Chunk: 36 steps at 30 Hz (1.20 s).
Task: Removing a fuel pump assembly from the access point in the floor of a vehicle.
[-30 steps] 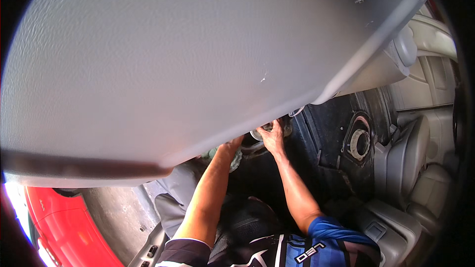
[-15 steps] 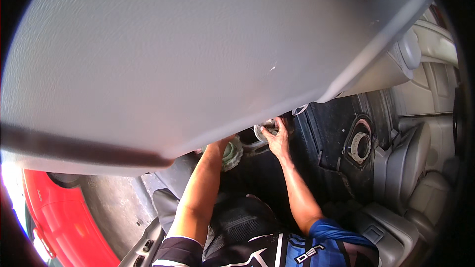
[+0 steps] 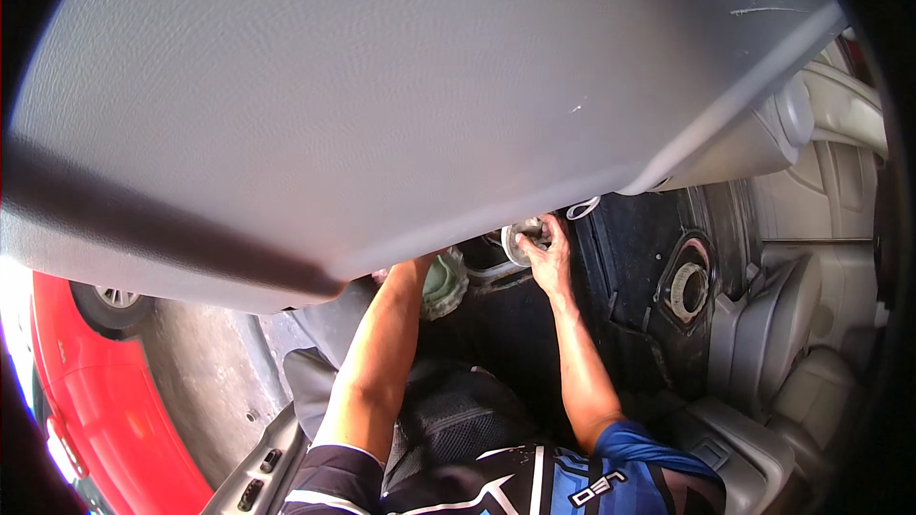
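Note:
My right hand (image 3: 551, 265) is closed on a round pale part (image 3: 512, 246) with a disc-like rim; thumb and fingers pinch its near side. The grey panel hides its far side. My left forearm (image 3: 382, 348) reaches under the same panel, so my left hand's fingers are hidden. Right beside that wrist is a pale green, round piece (image 3: 444, 284) with an uneven edge, partly covered. A white loop (image 3: 582, 208) peeks out below the panel edge, just beyond my right hand.
A big grey textured panel (image 3: 382, 105) overhangs my hands. On the right, the black floor (image 3: 634, 277) has a hole with a pale ribbed ring (image 3: 678, 292). Beige-grey seat parts (image 3: 778, 324) stand farther right. Outside at left is a red car (image 3: 105, 381).
The view has shifted slightly, showing more of the red car and its wheel. My right hand still holds the round part, its rim now turned more into view. The left hand stays hidden.

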### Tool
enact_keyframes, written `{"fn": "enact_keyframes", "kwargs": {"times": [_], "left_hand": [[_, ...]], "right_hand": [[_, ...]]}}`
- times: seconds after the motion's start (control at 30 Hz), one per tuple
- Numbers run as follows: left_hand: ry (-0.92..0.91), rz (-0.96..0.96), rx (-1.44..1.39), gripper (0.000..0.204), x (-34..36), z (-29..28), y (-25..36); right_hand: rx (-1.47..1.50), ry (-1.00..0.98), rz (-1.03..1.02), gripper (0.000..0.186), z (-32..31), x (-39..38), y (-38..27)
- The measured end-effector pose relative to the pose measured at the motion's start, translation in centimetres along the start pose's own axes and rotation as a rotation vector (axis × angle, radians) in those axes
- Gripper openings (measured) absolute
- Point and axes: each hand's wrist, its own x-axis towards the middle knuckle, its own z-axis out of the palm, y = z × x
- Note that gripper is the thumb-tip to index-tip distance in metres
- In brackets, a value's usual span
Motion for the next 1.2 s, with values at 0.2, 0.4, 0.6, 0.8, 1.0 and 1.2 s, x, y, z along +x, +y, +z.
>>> {"fn": "enact_keyframes", "kwargs": {"times": [0.2, 0.4, 0.6, 0.8, 1.0, 1.2], "left_hand": [[-0.025, -0.030, 0.036, 0.041, 0.1, -0.5, -0.3], [-0.041, -0.051, 0.061, 0.042, -0.3, -1.1, -0.6], [-0.073, -0.065, 0.083, 0.044, -0.4, -1.6, -0.7], [-0.110, -0.081, 0.096, 0.045, -0.3, -1.7, -0.7], [-0.135, -0.081, 0.101, 0.046, 0.0, -1.8, -0.7], [-0.163, -0.068, 0.105, 0.048, 0.0, -1.7, -0.9]], "right_hand": [[-0.010, 0.009, -0.098, 0.054, -0.3, 0.0, 0.3], [0.098, -0.040, 0.148, 0.055, -1.8, 1.0, 0.2], [0.151, -0.086, 0.046, 0.055, -2.5, 1.3, -0.1], [0.021, -0.055, 0.044, 0.053, -1.6, -0.3, -1.4], [-0.078, 0.026, -0.144, 0.049, -1.1, -2.4, -3.3], [-0.159, 0.016, -0.117, 0.049, -0.6, -3.9, -4.4]]}}
